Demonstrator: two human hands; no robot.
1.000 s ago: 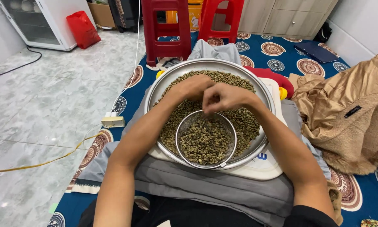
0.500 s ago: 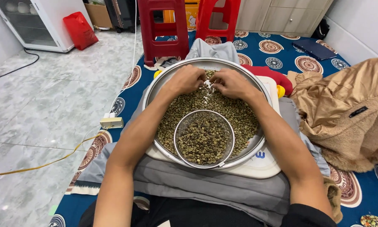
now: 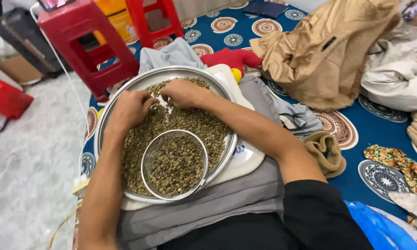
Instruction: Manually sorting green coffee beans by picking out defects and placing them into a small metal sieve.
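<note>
**Sorting green beans in a steel pan**

Picking through the pale green, pebble-like coffee beans (image 3: 190, 121) called for a thin layer, which both hands were spreading at the far side of the wide round steel pan (image 3: 107, 121) on the person's lap. The left hand (image 3: 132, 107) lay palm-down, fingers loosely curled on the beans; whether it pinched one could not be told. The right hand (image 3: 184, 92) rested beside it, fingertips bent into the heap. A small round wire-mesh sieve (image 3: 173, 164) of beans sat nearer the body. Beyond stood a red plastic stool (image 3: 85, 44).
</note>
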